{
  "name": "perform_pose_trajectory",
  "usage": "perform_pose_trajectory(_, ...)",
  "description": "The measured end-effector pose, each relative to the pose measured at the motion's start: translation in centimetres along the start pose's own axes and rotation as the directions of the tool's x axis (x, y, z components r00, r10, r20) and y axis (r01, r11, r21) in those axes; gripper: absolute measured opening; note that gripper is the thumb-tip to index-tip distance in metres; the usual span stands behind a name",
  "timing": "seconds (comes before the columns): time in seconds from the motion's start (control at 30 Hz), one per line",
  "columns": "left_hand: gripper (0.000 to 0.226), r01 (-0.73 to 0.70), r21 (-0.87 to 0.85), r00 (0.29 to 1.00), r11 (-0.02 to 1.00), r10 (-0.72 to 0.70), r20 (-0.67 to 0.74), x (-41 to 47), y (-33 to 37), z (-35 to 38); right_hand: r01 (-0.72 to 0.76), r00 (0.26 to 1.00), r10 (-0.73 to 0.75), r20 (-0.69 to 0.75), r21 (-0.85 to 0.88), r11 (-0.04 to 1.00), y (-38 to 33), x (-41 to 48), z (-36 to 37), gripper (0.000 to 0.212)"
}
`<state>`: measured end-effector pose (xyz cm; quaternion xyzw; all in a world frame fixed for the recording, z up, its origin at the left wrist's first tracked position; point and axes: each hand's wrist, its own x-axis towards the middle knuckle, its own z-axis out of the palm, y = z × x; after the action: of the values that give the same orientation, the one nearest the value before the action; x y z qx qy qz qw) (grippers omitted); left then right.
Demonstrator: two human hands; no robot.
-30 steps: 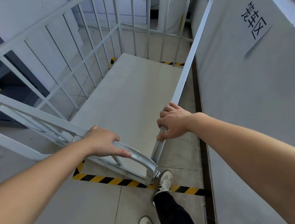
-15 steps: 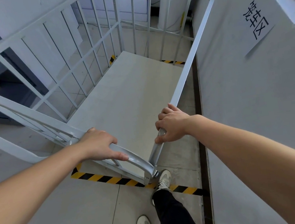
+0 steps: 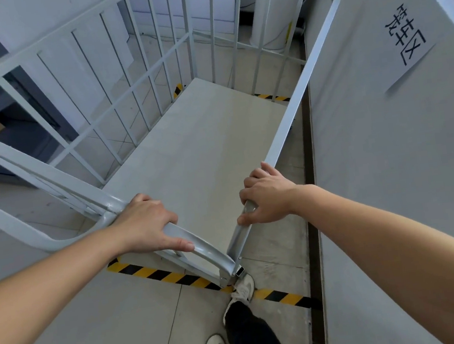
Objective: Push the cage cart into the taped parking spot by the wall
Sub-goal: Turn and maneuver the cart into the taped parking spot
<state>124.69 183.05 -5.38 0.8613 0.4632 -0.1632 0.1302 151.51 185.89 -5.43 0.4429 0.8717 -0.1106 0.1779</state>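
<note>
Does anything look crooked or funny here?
Yes: the paper sign on the wall hangs tilted, one edge lifting away. The cage cart looks undamaged, and both hands grip its rails.

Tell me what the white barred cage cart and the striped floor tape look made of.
White barred cage cart: likely painted metal tubing, glossy, with welded-looking joints. Yellow-and-black striped floor tape: apparently adhesive plastic hazard tape, lying flat, slightly scuffed.

White barred cage cart, empty grey deck, standing parallel beside the wall, inside yellow-black floor tape marking the parking spot.
</note>
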Motion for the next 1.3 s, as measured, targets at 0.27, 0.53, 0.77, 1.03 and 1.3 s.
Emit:
perform_pose_trajectory(0.27, 0.078, 0.053, -0.028, 0.994, 0.998, -0.050, 0.099, -0.2, 0.3, -0.6, -0.018, 0.999, 0.018, 0.035, 0.009, 1.000, -0.2, 0.0, -0.3, 0.062)
perform_pose_trajectory(0.53, 0.081, 0.094, -0.054, 0.984, 0.994, -0.085, 0.154, -0.7, 0.7, -1.5, -0.036, 0.995, 0.036, 0.093, -0.009, 0.999, -0.5, 0.1, -0.8, 0.062)
perform_pose_trajectory(0.77, 0.080, 0.094, -0.079, 0.982, 0.992, -0.080, 0.173, -0.9, 0.5, -1.3, -0.061, 0.971, 0.076, 0.225, -0.073, 0.995, -1.1, 0.7, -1.8, 0.063)
perform_pose_trajectory(1.03, 0.078, 0.115, -0.129, 0.992, 0.985, -0.106, 0.074, -2.5, -1.8, -0.6, -0.053, 0.944, 0.035, 0.327, 0.046, 0.998, -5.1, 4.6, -3.8, 0.061)
perform_pose_trajectory(1.3, 0.069, 0.209, -0.148, 0.973, 0.967, -0.221, -0.073, -7.1, -13.3, -0.5, -0.002, 0.986, -0.036, 0.163, 0.225, 0.974, -14.7, 12.8, -7.9, 0.045)
